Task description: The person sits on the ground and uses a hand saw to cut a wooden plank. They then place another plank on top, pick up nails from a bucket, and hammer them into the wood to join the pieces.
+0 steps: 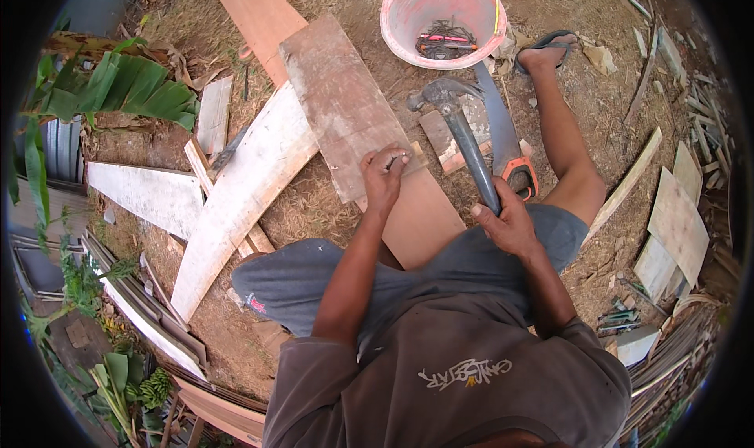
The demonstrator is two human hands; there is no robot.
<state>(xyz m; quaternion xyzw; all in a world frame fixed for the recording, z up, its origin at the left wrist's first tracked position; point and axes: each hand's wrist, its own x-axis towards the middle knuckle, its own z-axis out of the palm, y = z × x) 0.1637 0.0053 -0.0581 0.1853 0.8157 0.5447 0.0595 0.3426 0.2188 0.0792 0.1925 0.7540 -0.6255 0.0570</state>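
My right hand [509, 222] is wrapped round the lower grip of a claw hammer [469, 151]. Its metal head is raised up and away from me, near the saw and the bucket. Over the near end of a weathered brown board [338, 95], my left hand [382, 179] has its fingertips pinched together. Whatever small thing they hold is too small to make out. That board lies across a longer reddish plank [420, 220] that runs toward my lap. To the right of the hammer lies a handsaw [501, 118] with an orange handle.
A pinkish bucket [400, 24] holding nails and a few tools stands at the far side. Pale curved boards [243, 189] cross on the ground to the left. Scrap plywood [679, 212] lies at right, and banana leaves [118, 91] hang at the left.
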